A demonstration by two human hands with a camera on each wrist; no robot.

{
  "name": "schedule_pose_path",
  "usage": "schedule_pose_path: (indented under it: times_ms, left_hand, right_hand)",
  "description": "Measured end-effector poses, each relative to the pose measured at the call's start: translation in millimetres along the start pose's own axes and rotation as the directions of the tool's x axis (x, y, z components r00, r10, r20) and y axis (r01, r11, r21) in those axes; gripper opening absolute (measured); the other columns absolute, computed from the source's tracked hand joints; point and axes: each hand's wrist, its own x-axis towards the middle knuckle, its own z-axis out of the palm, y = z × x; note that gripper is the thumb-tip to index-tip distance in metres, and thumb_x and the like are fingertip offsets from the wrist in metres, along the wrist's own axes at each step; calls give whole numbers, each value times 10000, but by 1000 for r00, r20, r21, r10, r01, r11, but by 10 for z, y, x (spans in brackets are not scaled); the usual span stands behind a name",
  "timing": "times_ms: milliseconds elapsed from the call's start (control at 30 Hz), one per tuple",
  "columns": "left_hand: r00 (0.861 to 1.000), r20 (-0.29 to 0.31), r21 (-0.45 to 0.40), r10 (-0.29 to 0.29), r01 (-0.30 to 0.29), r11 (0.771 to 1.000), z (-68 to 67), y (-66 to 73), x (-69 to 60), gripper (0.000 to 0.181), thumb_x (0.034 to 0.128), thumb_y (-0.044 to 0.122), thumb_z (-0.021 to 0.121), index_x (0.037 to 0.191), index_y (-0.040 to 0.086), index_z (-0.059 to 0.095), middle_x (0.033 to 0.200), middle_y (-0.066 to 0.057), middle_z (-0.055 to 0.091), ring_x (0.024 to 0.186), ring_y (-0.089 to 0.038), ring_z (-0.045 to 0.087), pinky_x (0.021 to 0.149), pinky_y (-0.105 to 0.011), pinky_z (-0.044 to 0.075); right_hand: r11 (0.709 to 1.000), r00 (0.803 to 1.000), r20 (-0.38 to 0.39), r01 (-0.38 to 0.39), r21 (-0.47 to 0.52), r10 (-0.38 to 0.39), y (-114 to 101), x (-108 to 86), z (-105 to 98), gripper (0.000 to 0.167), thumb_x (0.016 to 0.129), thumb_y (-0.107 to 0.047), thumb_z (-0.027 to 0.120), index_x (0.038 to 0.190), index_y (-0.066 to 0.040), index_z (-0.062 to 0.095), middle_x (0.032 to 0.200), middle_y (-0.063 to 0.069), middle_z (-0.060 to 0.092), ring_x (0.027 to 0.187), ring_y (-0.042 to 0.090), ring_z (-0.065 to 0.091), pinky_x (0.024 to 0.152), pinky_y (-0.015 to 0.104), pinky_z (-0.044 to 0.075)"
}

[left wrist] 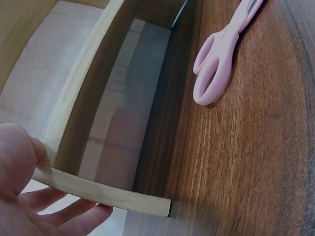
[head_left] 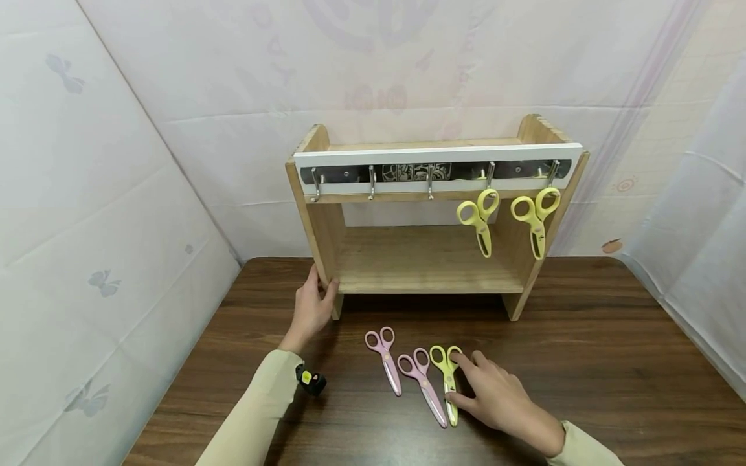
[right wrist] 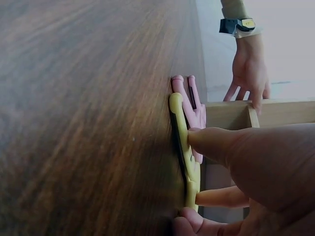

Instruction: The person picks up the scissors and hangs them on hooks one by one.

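Note:
My left hand (head_left: 311, 310) grips the lower left side panel of a wooden shelf (head_left: 431, 285), thumb at the front edge and fingers along the outer face. My right hand (head_left: 495, 395) reaches over yellow scissors (head_left: 447, 375) lying on the table; in the right wrist view its thumb and a finger touch their upper face, without curling round them. Left of these lie two pink scissors, one nearer the shelf (head_left: 387, 359) and one beside the yellow pair (head_left: 424, 382). Two more yellow scissors, one inner (head_left: 480, 220) and one outer (head_left: 536, 220), hang from the right-hand hooks.
A white rail (head_left: 361, 188) with several metal hooks spans the shelf's upper front; three hooks on its left hold nothing. The shelf stands at the back of a dark wooden table (head_left: 612, 362). Pale patterned cloth (head_left: 233, 77) hangs behind and at both sides.

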Motion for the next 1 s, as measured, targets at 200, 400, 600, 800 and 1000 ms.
schedule_pose_path:
  times_ms: [200, 400, 600, 800, 1000]
  left_hand:
    - [1000, 0, 6, 1, -1, 1000, -6, 6, 7, 491, 1081, 189, 550, 1519, 22, 405, 1316, -285, 618, 1158, -423, 652, 833, -562, 600]
    - [1000, 0, 4, -4, 4, 1000, -4, 6, 6, 481, 1081, 192, 551, 1512, 27, 413, 1311, -280, 623, 1150, -417, 658, 826, -559, 603]
    - [1000, 3, 3, -7, 7, 1000, -2, 1, -2, 487, 1079, 191, 557, 1518, 37, 410, 1319, -275, 622, 1156, -414, 656, 830, -558, 602]
    - [1000, 9, 2, -6, 6, 1000, -4, -3, -10, 496, 1078, 199, 560, 1524, 45, 406, 1323, -265, 622, 1162, -410, 652, 837, -555, 601]
    - [1000, 9, 5, -1, 1, 1000, -8, 6, -5, 492, 1076, 207, 565, 1516, 46, 414, 1326, -263, 621, 1171, -413, 648, 843, -560, 598]
  right_hand:
    - [1000, 1000, -12, -2, -8, 2, 7, 5, 13, 608, 809, -452, 866, 1288, -138, 662, 980, 66, 582, 788, 263, 636, 504, 448, 504]
    - [1000, 1000, 3, -8, 1, 8, 17, 15, 10, 614, 806, -458, 866, 1296, -146, 668, 972, 49, 574, 789, 252, 631, 504, 440, 498]
    - [999, 996, 88, 27, 31, -30, 97, 31, -117, 589, 823, -369, 873, 1331, -157, 661, 1077, 57, 606, 855, 261, 646, 574, 480, 527]
    - [992, 982, 147, 118, 42, -123, 262, 9, -263, 544, 822, -223, 879, 1312, -218, 641, 1037, -33, 572, 775, 173, 579, 534, 418, 470]
    - [997, 988, 136, 81, -11, -78, 420, -3, -374, 407, 806, -180, 889, 1107, -256, 626, 916, -94, 570, 739, 126, 565, 512, 381, 451]
